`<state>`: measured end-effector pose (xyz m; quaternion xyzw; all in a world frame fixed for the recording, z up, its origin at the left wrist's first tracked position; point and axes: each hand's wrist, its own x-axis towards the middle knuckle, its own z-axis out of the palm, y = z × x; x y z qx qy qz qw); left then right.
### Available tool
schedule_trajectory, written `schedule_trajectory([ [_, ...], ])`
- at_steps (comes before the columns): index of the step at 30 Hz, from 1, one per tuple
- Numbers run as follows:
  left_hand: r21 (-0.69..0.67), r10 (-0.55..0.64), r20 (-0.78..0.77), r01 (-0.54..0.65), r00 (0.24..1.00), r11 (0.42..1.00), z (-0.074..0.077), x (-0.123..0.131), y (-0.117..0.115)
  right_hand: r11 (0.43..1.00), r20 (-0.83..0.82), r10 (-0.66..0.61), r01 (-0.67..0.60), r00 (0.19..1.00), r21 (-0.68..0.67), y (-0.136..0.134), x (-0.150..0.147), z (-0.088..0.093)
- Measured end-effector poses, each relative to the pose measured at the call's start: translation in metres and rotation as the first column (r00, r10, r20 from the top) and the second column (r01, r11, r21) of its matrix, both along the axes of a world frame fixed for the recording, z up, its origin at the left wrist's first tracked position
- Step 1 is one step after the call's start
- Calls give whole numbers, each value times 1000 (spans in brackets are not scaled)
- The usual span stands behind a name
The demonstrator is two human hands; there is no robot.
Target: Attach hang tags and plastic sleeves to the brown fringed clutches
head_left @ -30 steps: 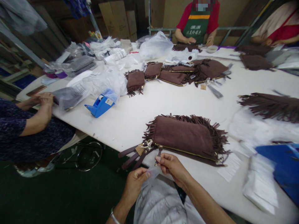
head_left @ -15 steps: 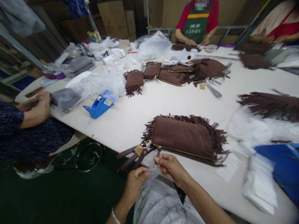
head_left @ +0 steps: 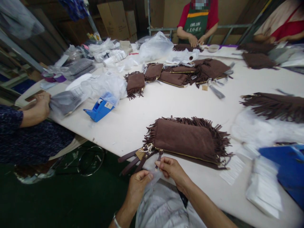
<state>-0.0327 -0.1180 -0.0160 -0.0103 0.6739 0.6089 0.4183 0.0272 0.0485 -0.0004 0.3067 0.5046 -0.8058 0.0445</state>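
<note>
A brown fringed bag (head_left: 184,137) lies on the table in front of me, its gold zipper edge towards me. Straps and a tan tag (head_left: 140,154) hang from its left corner over the table edge. Pinched in my right hand (head_left: 172,169) is the short brown zipper pull (head_left: 158,156). My left hand (head_left: 140,183) grips a small clear plastic bag (head_left: 155,177) between thumb and fingers, close below the end of the pull. Whether the pull's tip sits inside the plastic or only touches it, I cannot tell.
A blue tape dispenser (head_left: 99,109) stands ahead on the left, near a person's hand (head_left: 42,104) on a plastic-wrapped item. More brown bags (head_left: 173,77) lie farther back. To my right are white packets (head_left: 263,186) and a blue object (head_left: 286,171). Co-workers sit across the table.
My hands stay nearly in place, with the plastic shifted slightly around the pull's end. Across the table, the co-worker's hands have moved closer together. The view has shifted slightly.
</note>
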Motion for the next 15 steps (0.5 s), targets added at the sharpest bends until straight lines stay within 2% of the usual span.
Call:
schedule_trajectory([
  [4,-41,132,75,-130,988,991,2,7,7,989,4,29,-30,1000,143,2,0,-6],
  [8,-30,196,102,-194,975,980,16,16,19,975,-31,78,-70,997,213,3,1,-13],
  [11,-21,206,100,-205,973,979,25,21,29,979,-32,86,-78,996,187,2,4,-11],
  [15,-12,193,110,-192,975,981,25,22,36,997,27,0,-2,1000,74,0,15,-4],
])
